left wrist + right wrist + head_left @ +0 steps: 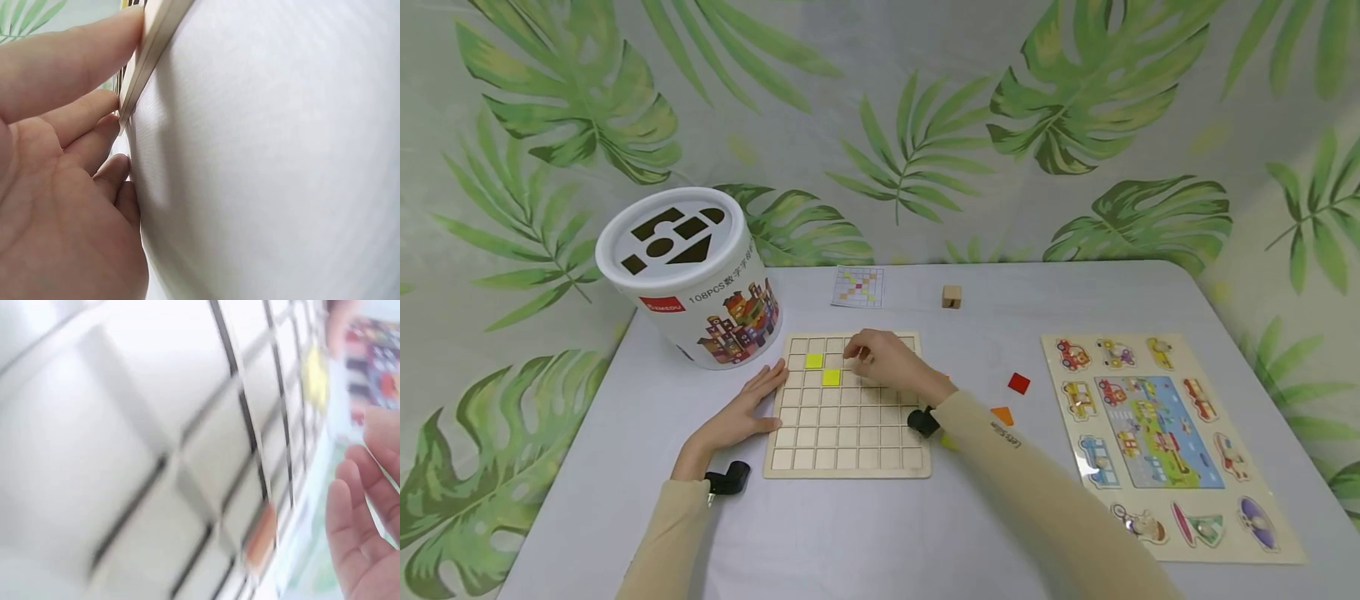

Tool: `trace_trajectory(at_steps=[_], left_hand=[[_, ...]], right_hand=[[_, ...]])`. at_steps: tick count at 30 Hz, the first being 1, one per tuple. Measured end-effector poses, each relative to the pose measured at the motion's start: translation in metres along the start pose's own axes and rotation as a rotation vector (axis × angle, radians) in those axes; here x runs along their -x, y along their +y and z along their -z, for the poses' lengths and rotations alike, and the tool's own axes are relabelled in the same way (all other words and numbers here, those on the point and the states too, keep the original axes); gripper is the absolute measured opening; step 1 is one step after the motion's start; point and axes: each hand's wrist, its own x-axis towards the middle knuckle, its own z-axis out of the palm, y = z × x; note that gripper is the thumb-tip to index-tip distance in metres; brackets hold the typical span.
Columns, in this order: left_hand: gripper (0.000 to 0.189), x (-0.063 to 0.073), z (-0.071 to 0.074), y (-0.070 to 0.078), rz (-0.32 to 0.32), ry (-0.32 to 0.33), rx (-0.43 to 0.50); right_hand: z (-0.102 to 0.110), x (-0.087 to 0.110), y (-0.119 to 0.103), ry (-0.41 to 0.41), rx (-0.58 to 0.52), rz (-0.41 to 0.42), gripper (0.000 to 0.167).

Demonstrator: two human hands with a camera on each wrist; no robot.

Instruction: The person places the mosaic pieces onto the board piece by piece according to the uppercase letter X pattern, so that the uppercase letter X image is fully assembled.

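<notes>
- Board (847, 437): pale, square, gridded, flat; left edge touched by the left hand (748, 408), upper part partly covered by the right hand (891, 362).
- Two yellow tiles (814, 361): flat in cells, diagonally adjacent, upper left.
- Orange tile (261, 537): blurred, on the grid.
- Loose, right of the board: red tile (1018, 383), another orange tile (1002, 415), yellow piece (951, 442), mostly hidden.

Two hands (745, 417) are working at one gridded board (847, 436) bearing two yellow tiles (814, 361). Around it are sitting one bucket (730, 308) at ten o'clock, one card (857, 286) at twelve, one cube (951, 297) at one-thirty and, at three, one red tile (1018, 383), at least one orange tile (1003, 415), one puzzle (1287, 550).
</notes>
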Motion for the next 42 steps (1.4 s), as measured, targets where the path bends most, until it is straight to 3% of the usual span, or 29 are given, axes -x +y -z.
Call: trace_trajectory(at_steps=[9,16,26,32,38,42], left_hand=[[0.077,0.001,0.000,0.002,0.016,0.006,-0.003],[0.077,0.001,0.001,0.003,0.010,0.001,-0.010],[0.077,0.000,0.002,0.002,-0.004,-0.001,-0.019],[0.076,-0.001,0.001,0.002,0.001,-0.005,-0.017],[0.076,0.000,0.000,0.000,0.003,0.000,-0.012],[0.076,0.000,0.000,0.000,0.003,0.001,-0.008]], right_hand=[[0.050,0.061,0.041,0.060,-0.039,-0.080,0.017],[0.052,0.089,0.061,0.021,0.020,-0.193,0.021],[0.045,0.086,0.063,0.009,0.100,-0.164,0.022],[0.045,0.082,0.060,0.035,0.064,-0.188,0.023],[0.038,0.067,0.047,0.063,-0.003,-0.117,0.025],[0.028,0.051,0.039,0.051,0.010,-0.049,0.023]])
